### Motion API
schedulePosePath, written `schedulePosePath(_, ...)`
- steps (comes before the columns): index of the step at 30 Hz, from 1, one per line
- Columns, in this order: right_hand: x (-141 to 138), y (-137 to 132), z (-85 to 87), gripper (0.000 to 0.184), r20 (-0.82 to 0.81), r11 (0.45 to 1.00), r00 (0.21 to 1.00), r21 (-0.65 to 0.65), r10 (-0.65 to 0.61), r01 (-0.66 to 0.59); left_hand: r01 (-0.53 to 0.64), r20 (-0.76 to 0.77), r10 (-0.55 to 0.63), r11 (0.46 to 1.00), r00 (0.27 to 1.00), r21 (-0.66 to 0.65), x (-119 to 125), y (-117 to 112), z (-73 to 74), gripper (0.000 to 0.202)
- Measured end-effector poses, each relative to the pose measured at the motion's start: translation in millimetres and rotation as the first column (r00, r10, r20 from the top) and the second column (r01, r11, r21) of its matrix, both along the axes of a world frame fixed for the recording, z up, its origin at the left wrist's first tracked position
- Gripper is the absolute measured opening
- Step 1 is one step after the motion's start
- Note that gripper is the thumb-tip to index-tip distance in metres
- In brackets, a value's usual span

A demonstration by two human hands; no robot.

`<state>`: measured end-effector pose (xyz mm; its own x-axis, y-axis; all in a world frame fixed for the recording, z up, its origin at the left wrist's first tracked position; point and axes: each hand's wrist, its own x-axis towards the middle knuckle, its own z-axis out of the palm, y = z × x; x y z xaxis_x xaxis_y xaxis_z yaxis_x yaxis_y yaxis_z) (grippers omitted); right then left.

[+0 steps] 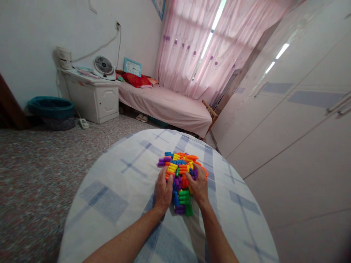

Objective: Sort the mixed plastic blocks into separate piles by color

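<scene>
A heap of bright plastic building blocks [178, 162] with rounded, finger-like prongs lies on the round table [109, 223]. The blocks are orange, yellow, blue, purple and green. At the heap's left side, my left hand [163, 190] is closed with thumb and fingers about an orange block [170, 174]. My right hand [200, 184] curls over the right side, thumb and fingers around a purple block [195, 173]. Some of its fingertips are hidden among the pieces. Green blocks [184, 198] and purple ones lie between my wrists at the near end of the heap.
A blue-and-white checked cloth covers the table. Beyond it stand a bed [164, 95] with a pink sheet and a white cabinet [105, 100] bearing a fan [104, 67]. A lined bin [52, 107] is at left; white wardrobe doors [274, 120] rise at right.
</scene>
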<state>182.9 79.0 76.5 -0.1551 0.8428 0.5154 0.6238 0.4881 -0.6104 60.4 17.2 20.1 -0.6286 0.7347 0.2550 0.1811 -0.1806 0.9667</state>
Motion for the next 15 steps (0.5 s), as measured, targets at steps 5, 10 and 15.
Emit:
schedulePosePath(5,40.7,-1.3,-14.1,0.054,-0.260,0.966,0.936,-0.165,-0.236,0.198,-0.038,-0.047,0.039,0.999,0.998,0.031,-3.5,2.9,-3.2,0.042)
schedulePosePath(10,79.6,-0.5,-54.7,0.056,-0.291,0.883,0.842,-0.268,-0.455,0.384,-0.042,-0.027,0.042,0.999,0.999,0.010,-7.3,2.0,-4.1,0.042)
schedulePosePath(15,76.1,0.9,-65.4,0.054,-0.199,0.899,0.892,-0.264,-0.406,0.350,-0.008,-0.064,0.008,1.000,0.998,0.008,-6.5,-0.2,-1.4,0.041)
